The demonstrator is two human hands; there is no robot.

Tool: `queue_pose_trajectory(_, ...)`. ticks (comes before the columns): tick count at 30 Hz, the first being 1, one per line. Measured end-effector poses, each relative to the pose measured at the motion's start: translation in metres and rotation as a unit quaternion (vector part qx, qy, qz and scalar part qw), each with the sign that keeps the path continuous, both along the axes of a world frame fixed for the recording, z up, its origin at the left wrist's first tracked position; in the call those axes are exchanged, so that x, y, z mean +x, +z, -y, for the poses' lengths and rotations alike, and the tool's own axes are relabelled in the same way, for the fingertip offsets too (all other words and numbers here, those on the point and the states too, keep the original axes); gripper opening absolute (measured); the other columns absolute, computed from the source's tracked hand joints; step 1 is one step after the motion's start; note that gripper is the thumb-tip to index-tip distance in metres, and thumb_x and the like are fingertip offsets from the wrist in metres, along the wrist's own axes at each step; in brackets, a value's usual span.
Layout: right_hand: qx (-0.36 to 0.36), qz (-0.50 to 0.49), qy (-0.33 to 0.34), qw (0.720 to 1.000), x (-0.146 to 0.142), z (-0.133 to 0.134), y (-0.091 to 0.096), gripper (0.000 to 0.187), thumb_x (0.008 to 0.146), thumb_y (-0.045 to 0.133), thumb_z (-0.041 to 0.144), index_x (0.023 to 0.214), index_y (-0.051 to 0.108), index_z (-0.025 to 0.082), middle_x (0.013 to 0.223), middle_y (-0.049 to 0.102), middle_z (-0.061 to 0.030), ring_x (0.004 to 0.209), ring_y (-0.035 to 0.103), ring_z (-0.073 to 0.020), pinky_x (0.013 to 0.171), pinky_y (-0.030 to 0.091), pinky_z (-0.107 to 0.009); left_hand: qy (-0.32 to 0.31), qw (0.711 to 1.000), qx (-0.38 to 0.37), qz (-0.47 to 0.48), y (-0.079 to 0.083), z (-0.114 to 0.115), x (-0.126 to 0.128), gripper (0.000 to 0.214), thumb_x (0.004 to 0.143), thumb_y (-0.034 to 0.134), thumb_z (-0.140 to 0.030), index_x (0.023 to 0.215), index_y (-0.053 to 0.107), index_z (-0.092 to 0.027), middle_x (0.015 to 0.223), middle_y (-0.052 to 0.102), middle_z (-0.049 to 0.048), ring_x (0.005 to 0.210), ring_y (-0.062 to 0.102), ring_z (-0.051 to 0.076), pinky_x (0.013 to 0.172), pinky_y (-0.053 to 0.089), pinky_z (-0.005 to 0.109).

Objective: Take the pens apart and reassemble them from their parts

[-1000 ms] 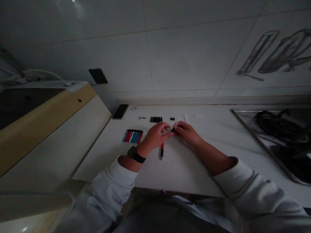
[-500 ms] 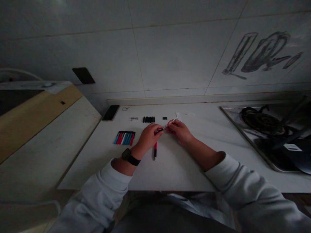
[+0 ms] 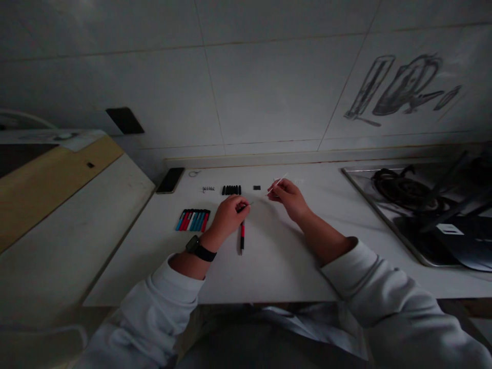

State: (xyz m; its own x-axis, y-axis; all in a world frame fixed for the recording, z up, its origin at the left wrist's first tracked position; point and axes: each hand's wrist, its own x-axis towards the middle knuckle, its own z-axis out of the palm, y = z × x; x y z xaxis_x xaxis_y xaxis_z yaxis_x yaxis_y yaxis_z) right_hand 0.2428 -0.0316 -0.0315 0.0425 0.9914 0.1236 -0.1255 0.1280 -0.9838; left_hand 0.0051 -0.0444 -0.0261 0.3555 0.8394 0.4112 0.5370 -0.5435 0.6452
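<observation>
Pretty dim, just a faint sheen on the wall (image 3: 265, 97) at upper left and soft shadows on the counter (image 3: 269, 271) right of center. Wide lens stretches the sleeves (image 3: 392, 292) toward the bottom corners; the white stick (image 3: 282, 179) looks kinda mushy.

The red pen (image 3: 242, 233) looks plastic, the sleeves (image 3: 163, 300) matt cloth.
</observation>
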Motion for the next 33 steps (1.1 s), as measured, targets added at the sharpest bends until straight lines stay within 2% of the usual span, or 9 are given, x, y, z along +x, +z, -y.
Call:
queue_pose_trajectory(2,0.027,0.106,-0.08,0.991,0.024,-0.012,-0.001,0.025,0.087,0.067,0.047,0.096,0.062,0.024,0.09,0.07,-0.0019,0.075,0.065,-0.0158,0.078,0.056,-0.034,0.003,1.0,0.001,-0.003,0.001,0.0,-0.001,0.002,0.091,0.068,-0.019,0.089,0.068,-0.019,0.088,0.065,0.0018,0.081,0.062,0.015,0.076,0.05,0.028)
queue_pose_trajectory(3,0.027,0.177,-0.111,0.978,0.036,-0.018,-0.002,0.022,0.089,0.064,0.042,0.101,0.063,0.024,0.089,0.07,-0.0022,0.075,0.065,-0.0163,0.077,0.055,-0.034,0.004,1.0,0.001,-0.005,0.001,0.001,-0.002,0.002,0.091,0.068,-0.019,0.089,0.068,-0.019,0.088,0.065,0.0019,0.082,0.062,0.015,0.076,0.05,0.028)
queue_pose_trajectory(5,0.014,0.33,-0.154,0.931,0.055,-0.025,-0.006,0.023,0.089,0.062,0.032,0.11,0.065,0.023,0.086,0.072,-0.0028,0.078,0.065,-0.0179,0.079,0.052,-0.033,0.004,1.0,-0.003,-0.009,0.003,0.001,-0.001,0.002,0.091,0.068,-0.02,0.09,0.069,-0.019,0.089,0.066,0.0024,0.082,0.062,0.015,0.076,0.05,0.028)
queue_pose_trajectory(8,-0.015,0.485,-0.165,0.859,0.066,-0.03,-0.012,0.026,0.089,0.063,0.027,0.114,0.068,0.021,0.09,0.075,-0.0056,0.082,0.066,-0.0204,0.08,0.05,-0.033,0.0,1.0,-0.011,-0.013,0.002,0.001,0.0,0.002,0.091,0.067,-0.02,0.089,0.068,-0.019,0.089,0.066,0.0028,0.082,0.063,0.015,0.075,0.05,0.028)
queue_pose_trajectory(10,-0.03,0.537,-0.156,0.828,0.064,-0.032,-0.015,0.026,0.091,0.062,0.029,0.114,0.07,0.022,0.097,0.077,-0.0077,0.086,0.068,-0.0218,0.08,0.049,-0.032,-0.003,1.0,-0.011,-0.016,0.001,0.001,0.001,0.003,0.091,0.067,-0.02,0.089,0.068,-0.019,0.089,0.067,0.0028,0.082,0.063,0.016,0.075,0.05,0.028)
queue_pose_trajectory(12,-0.04,0.565,-0.155,0.809,0.06,-0.035,-0.015,0.026,0.092,0.061,0.03,0.114,0.072,0.022,0.102,0.078,-0.0091,0.091,0.069,-0.0231,0.08,0.049,-0.032,-0.002,1.0,-0.007,-0.019,-0.001,0.0,0.001,0.002,0.091,0.067,-0.02,0.089,0.068,-0.019,0.089,0.067,0.0029,0.082,0.063,0.016,0.076,0.05,0.029)
queue_pose_trajectory(17,-0.045,0.588,-0.161,0.792,0.058,-0.039,-0.015,0.028,0.095,0.057,0.032,0.113,0.075,0.022,0.108,0.078,-0.0107,0.095,0.07,-0.0238,0.081,0.049,-0.032,-0.004,1.0,-0.004,-0.023,-0.001,-0.001,0.0,0.002,0.09,0.067,-0.02,0.089,0.068,-0.02,0.088,0.066,0.0026,0.081,0.062,0.016,0.074,0.05,0.029)
queue_pose_trajectory(26,-0.017,0.617,-0.112,0.778,0.064,-0.036,-0.019,0.031,0.093,0.059,0.03,0.115,0.079,0.021,0.116,0.076,-0.012,0.101,0.069,-0.0242,0.088,0.049,-0.031,-0.009,1.0,-0.011,-0.019,0.0,0.0,-0.001,0.002,0.091,0.066,-0.02,0.089,0.068,-0.019,0.088,0.066,0.0021,0.08,0.061,0.015,0.074,0.049,0.028)
queue_pose_trajectory(33,-0.011,0.615,-0.117,0.779,0.062,-0.034,-0.017,0.031,0.095,0.058,0.03,0.115,0.078,0.021,0.113,0.074,-0.0122,0.099,0.067,-0.0231,0.089,0.049,-0.031,-0.01,1.0,-0.009,-0.022,0.002,0.0,0.0,0.003,0.091,0.066,-0.02,0.089,0.068,-0.019,0.088,0.066,0.0025,0.08,0.061,0.015,0.074,0.049,0.028)
